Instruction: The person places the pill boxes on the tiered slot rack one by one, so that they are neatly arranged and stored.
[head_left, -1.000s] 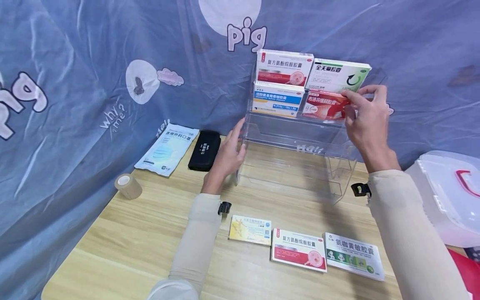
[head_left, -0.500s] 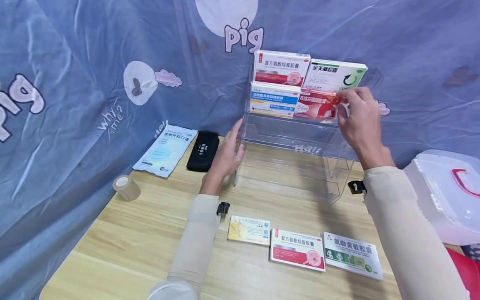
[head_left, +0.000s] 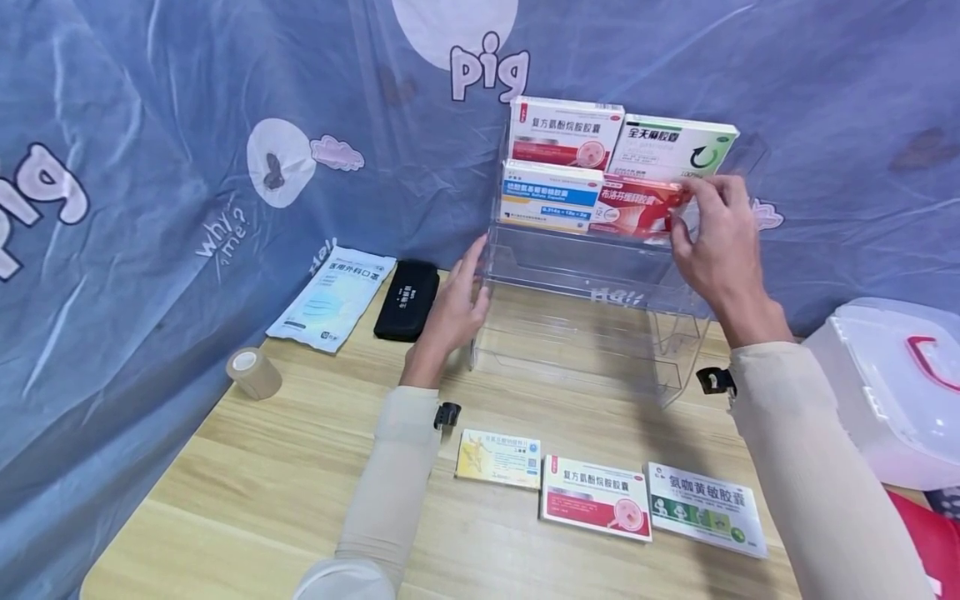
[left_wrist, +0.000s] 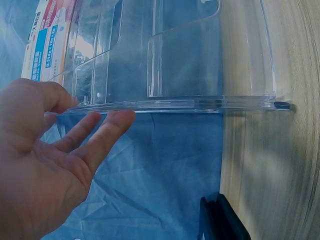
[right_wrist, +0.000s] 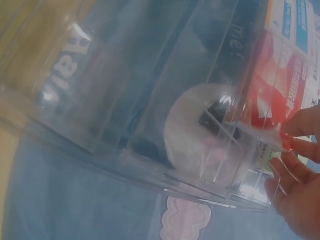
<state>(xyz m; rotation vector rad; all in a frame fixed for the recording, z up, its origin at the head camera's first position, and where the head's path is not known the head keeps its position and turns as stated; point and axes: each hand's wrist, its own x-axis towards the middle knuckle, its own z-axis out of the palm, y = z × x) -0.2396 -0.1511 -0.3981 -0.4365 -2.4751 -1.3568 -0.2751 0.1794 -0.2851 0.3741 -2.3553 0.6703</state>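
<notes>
A clear acrylic display stand (head_left: 555, 258) stands on the table with medicine boxes in its two upper tiers. My right hand (head_left: 720, 242) pinches the right end of a red medicine box (head_left: 633, 206), in the second tier beside a blue-and-white box (head_left: 550, 197). Behind them, in the top tier, are a red-and-white box (head_left: 567, 133) and a green-and-white box (head_left: 671, 147). My left hand (head_left: 453, 304) touches the stand's left side panel (left_wrist: 175, 105) with fingers extended. In the right wrist view, thumb and fingers meet at the edge of the red box (right_wrist: 267, 95).
In front of the stand lie a yellow-and-white box (head_left: 498, 458), another red-and-white box (head_left: 596, 497) and a green-striped box (head_left: 707, 510). Left are a mask packet (head_left: 332, 298), a black case (head_left: 407, 300) and a tape roll (head_left: 254, 373). A white bin (head_left: 892, 392) stands right.
The red box has shifted slightly left against the blue-and-white box, with my right hand still at its right end. My left hand stays at the stand's side.
</notes>
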